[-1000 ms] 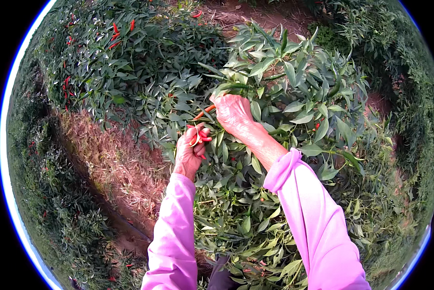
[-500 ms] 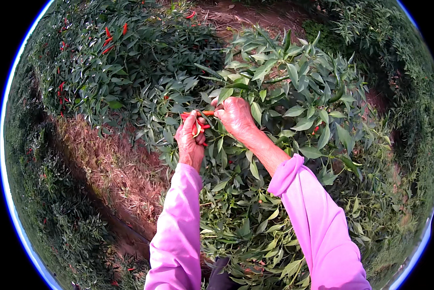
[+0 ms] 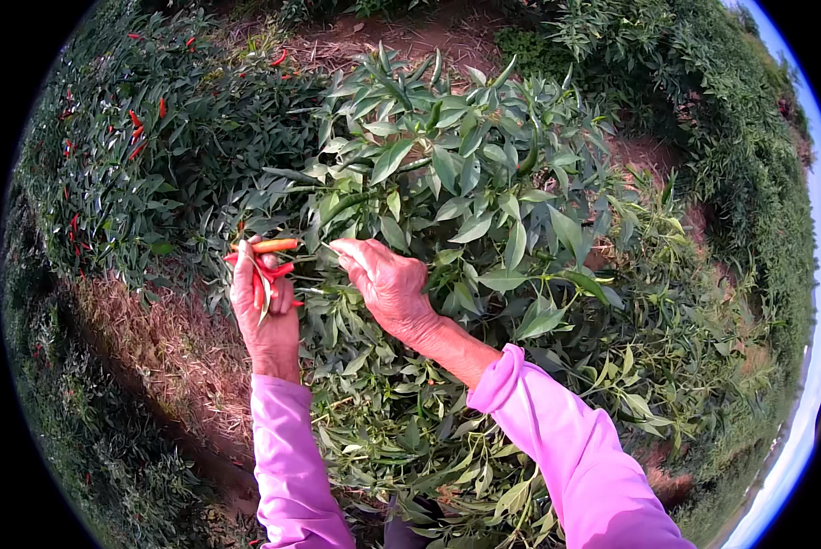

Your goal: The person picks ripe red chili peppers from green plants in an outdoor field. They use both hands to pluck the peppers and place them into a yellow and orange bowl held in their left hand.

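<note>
A bunch of red chili peppers (image 3: pixel 259 291) sticks out of my left hand (image 3: pixel 266 334), which is closed round it. On top of the bunch lies an orange chili pepper (image 3: pixel 276 245), pointing right from between my thumb and fingers. My right hand (image 3: pixel 390 285) is a short way to the right, over the chili plant's leaves, with its fingers bent and drawn together. Whether a thin stem or anything else is in its fingertips cannot be made out. Just beyond the hands, a green chili pepper (image 3: pixel 345 207) hangs among the leaves.
A leafy chili plant (image 3: pixel 470 165) fills the middle and right. Another plant (image 3: pixel 200 146) at the upper left bears several red chili peppers (image 3: pixel 137 128). Straw-covered soil (image 3: pixel 168 352) runs along the left, with dense rows of plants (image 3: pixel 703 119) at the far right.
The orange chili pepper, earlier between both hands, is now in my left hand alone. My right hand has come away from it to the right. The whole view has shifted, too.
</note>
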Tool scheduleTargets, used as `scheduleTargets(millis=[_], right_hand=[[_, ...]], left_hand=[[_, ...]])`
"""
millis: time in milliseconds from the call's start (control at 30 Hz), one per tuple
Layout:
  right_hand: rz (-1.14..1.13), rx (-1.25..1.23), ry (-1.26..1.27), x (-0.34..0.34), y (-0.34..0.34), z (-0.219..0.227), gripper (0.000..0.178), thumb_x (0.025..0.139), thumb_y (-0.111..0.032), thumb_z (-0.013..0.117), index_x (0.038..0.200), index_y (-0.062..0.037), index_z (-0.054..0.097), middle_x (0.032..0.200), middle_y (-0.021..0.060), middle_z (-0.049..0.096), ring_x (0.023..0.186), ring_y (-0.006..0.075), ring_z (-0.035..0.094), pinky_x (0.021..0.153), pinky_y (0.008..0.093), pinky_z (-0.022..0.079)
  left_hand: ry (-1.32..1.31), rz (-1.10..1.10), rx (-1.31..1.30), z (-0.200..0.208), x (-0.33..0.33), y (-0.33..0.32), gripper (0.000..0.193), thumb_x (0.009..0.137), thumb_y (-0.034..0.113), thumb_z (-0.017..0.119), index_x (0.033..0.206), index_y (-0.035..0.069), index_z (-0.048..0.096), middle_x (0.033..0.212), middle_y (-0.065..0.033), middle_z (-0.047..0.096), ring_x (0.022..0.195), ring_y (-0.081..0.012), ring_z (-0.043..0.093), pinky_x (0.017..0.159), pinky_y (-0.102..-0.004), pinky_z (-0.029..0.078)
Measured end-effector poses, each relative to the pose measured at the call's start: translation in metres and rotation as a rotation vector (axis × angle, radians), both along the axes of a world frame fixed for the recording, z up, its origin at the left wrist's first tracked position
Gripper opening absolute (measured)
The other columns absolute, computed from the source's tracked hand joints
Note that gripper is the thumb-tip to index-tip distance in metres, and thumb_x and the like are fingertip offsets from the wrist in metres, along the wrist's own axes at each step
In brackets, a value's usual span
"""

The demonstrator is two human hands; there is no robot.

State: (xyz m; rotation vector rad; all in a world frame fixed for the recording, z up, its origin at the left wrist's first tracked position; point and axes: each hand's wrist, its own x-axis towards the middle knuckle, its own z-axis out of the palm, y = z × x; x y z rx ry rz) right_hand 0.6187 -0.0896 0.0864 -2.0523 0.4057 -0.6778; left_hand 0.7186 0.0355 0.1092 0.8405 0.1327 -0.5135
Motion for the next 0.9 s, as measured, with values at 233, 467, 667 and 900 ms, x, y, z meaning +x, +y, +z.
scheduleTargets(millis=[233, 467, 667, 900], right_hand=[[-0.494, 0.704, -0.129, -0.094, -0.051, 0.004, 0.013, 0.085, -0.01, 0.058, 0.094, -0.0007, 0.058, 0.073, -0.0001, 0.059, 0.057, 0.0037, 0.05, 0.047, 0.0197, 0.04], [-0.867, 1.061, -0.06, -0.143, -0.101, -0.012, 0.014, 0.083, -0.007, 0.052, 0.095, -0.0019, 0.057, 0.088, 0.0076, 0.064, 0.041, 0.0021, 0.034, 0.034, 0.0186, 0.029], [-0.773, 0.99, 0.257, -0.117, -0.122, -0.034, 0.012, 0.081, -0.008, 0.058, 0.089, -0.0014, 0.062, 0.068, -0.0007, 0.056, 0.044, 0.0056, 0.041, 0.035, 0.0214, 0.034], [-0.787, 1.176, 0.314, -0.139, -0.12, -0.061, 0.011, 0.078, -0.007, 0.065, 0.088, -0.0058, 0.062, 0.067, -0.0007, 0.058, 0.047, 0.009, 0.044, 0.037, 0.0251, 0.032]], left_hand=[[0.263, -0.352, -0.181, -0.005, -0.061, 0.019, 0.022, 0.094, 0.023, 0.043, 0.101, 0.003, 0.049, 0.077, -0.009, 0.057, 0.037, -0.0059, 0.032, 0.03, -0.0174, 0.028], [0.362, -0.691, 0.209, 0.017, -0.139, -0.031, 0.02, 0.088, 0.021, 0.054, 0.089, 0.001, 0.053, 0.076, -0.0133, 0.06, 0.051, -0.0128, 0.052, 0.041, -0.0197, 0.041], [0.136, -1.008, 0.425, 0.023, -0.163, -0.081, 0.018, 0.084, 0.016, 0.059, 0.089, 0.0, 0.058, 0.072, -0.0091, 0.063, 0.06, -0.0149, 0.06, 0.051, -0.0241, 0.046], [-0.336, -1.026, 0.627, 0.011, -0.158, -0.138, 0.017, 0.078, 0.018, 0.064, 0.082, 0.002, 0.061, 0.064, -0.0021, 0.061, 0.05, -0.0064, 0.052, 0.049, -0.0215, 0.042]])
